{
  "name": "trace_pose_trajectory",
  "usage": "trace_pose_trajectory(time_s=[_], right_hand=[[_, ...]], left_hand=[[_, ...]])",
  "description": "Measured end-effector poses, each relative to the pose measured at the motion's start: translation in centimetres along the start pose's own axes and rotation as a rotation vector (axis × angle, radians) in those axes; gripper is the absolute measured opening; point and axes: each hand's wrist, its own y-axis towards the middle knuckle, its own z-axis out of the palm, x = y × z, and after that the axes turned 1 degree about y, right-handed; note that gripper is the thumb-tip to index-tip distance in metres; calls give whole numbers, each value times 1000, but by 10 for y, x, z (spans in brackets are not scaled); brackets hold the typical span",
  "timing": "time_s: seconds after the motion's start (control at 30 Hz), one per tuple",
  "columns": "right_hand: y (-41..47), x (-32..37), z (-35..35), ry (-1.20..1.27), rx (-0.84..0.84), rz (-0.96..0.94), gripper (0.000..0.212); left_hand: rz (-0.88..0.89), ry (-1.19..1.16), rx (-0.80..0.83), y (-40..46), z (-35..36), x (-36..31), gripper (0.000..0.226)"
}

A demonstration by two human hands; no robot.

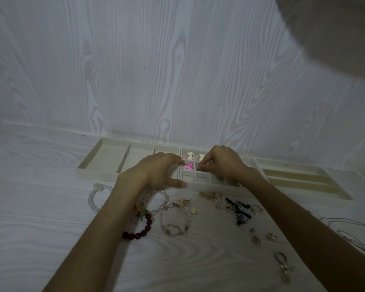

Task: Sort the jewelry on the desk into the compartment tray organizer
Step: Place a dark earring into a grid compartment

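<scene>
A: What is the right hand [223, 165] doing?

B: Its fingertips are pinched together over a small box in the tray [303, 165]. What they pinch is too tiny to see.

A: And the left hand [156, 169]?

B: It lies on the tray with fingers straight, holding nothing. It hides some boxes.

A: Where's the jewelry?

B: Pink bits [188, 166] and white bows [189, 155] sit in small boxes. The red bead bracelet [143, 229] lies on the desk [40, 207], partly under the left arm. The dark clip [239, 210] is blurry.

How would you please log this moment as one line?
left hand: resting on tray | right hand: fingertips over small compartment | bracelets: unsorted
</scene>
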Motion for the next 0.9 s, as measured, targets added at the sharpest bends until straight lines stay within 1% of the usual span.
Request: trace_pose_trajectory(time_s=[0.1,0.23,0.33,0.43,0.6,0.7,0.8,0.9], right_hand=[[-6,-1,-11,48,11,13,17],[-28,-4,-37,121,-58,3,18],[-53,0,-52,183,-147,-11,15],[-82,8,-54,210,-175,-55,11],[-109,8,-28,110,-92,-74,16],[-114,7,-4,-6,-58,-91,26],[-120,7,18,-62,-81,-105,34],[-121,7,30,-59,-114,-73,36]], left_hand=[[-7,-37,3,-1,-3,1,76],[-40,-132,-32,-4,-13,1,71],[-47,-154,-117,-7,-24,1,55],[-39,-164,-160,-13,-35,-1,42],[25,-169,-182,-25,-46,-19,29],[34,-153,-138,-35,-40,-35,23],[9,-80,-91,-48,-20,-44,23],[-65,-74,-114,-58,4,-44,26]])
